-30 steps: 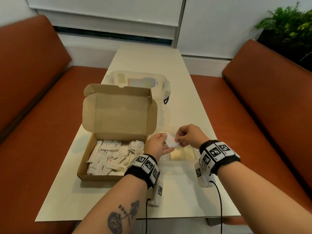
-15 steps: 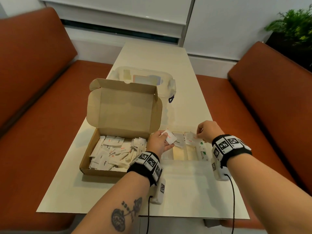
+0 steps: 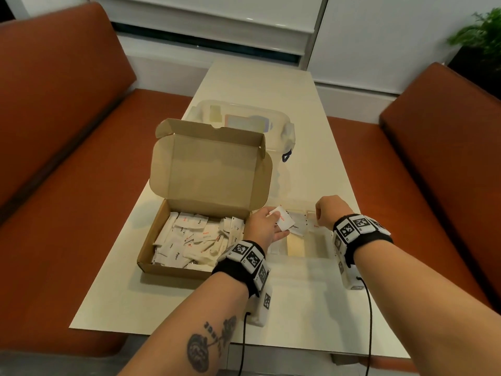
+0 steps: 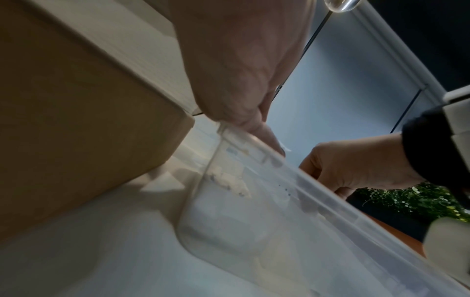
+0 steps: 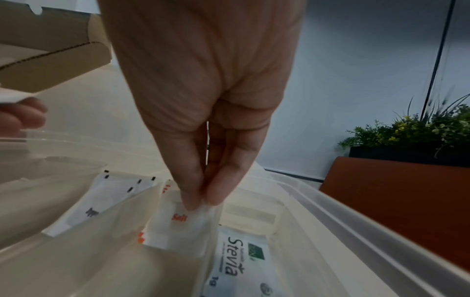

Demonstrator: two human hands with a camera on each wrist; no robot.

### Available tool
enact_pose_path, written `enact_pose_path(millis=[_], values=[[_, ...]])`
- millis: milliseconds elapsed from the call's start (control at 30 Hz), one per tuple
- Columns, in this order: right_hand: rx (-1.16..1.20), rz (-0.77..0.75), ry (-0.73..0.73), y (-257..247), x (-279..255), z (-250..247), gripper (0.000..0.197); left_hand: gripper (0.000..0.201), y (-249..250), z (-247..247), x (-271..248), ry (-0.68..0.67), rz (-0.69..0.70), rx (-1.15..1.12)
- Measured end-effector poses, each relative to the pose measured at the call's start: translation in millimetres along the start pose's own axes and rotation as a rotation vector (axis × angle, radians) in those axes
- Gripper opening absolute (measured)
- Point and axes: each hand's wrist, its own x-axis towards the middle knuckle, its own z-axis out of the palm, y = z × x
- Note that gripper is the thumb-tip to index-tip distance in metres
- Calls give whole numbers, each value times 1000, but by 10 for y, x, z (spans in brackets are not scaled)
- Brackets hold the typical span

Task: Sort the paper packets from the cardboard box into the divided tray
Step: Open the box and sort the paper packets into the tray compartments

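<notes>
The open cardboard box (image 3: 173, 263) on the left holds several white paper packets (image 3: 189, 240). To its right sits the clear divided tray (image 3: 279, 251). My left hand (image 3: 276, 226) hovers at the tray's left end and grips a white salt packet (image 3: 283, 219). My right hand (image 5: 203, 203) reaches down into the tray's far side. Its fingertips pinch the top edge of another salt packet (image 5: 175, 223), which stands in a middle compartment. Pepper packets (image 5: 101, 201) lie in the compartment to the left, and a Stevia packet (image 5: 236, 255) lies to the right.
A clear lidded plastic container (image 3: 244, 123) stands behind the box's raised lid (image 3: 211, 172). Orange benches (image 3: 67, 131) flank the narrow cream table (image 3: 298, 308). A potted plant (image 3: 479, 36) stands at the far right. Cables hang from both wrist units.
My right hand left the left hand with one packet, swung right over the tray and lowered the packet into a compartment. My left hand keeps its packet near the tray's left end.
</notes>
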Motion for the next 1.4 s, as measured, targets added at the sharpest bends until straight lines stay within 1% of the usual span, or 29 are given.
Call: enact_pose_path(millis=[100, 300, 400, 467, 533, 600, 633, 700, 767, 933, 1000, 1100, 1233, 1267, 1333, 1400], values=[[-29, 0, -4, 11, 16, 3, 17, 13, 1, 1, 6, -7, -3, 4], [-74, -16, -15, 19, 42, 25, 17, 13, 2, 7, 7, 0, 3, 25], [-55, -21, -9, 28, 39, 28, 17, 17, -2, 7, 0, 3, 7, 35], [-2, -26, 12, 20, 33, 24, 14, 15, 0, 5, -5, 5, 7, 40], [100, -41, 91, -10, 16, 14, 6, 16, 9, 9, -16, 2, 10, 61], [252, -73, 153, -63, -23, -2, 10, 19, 14, 25, -24, 0, 24, 92], [354, -93, 141, -92, -53, -12, 12, 20, 12, 36, -30, 1, 32, 104], [544, -134, 57, -157, -126, -32, 14, 16, 11, 60, -48, 12, 38, 106], [664, -147, -11, -207, -196, -36, 12, 10, 14, 76, -55, 30, 45, 100], [942, -96, -50, -199, -307, -1, 11, 4, 27, 89, -75, 49, 50, 99], [957, -111, -64, -174, -341, 13, 5, 7, 27, 96, -91, 50, 60, 117], [932, -121, -50, -156, -360, 43, 8, 10, 24, 105, -114, 51, 69, 141], [889, -135, 7, -124, -344, 12, 3, 6, 67, 84, -172, 73, 96, 133], [856, -125, 44, -91, -332, -5, 1, 8, 93, 72, -190, 98, 121, 127], [768, -85, 124, 9, -300, -45, 3, 13, 169, 35, -214, 202, 205, 167], [658, -37, 164, 121, -262, -76, 8, 13, 253, -25, -215, 359, 295, 319]])
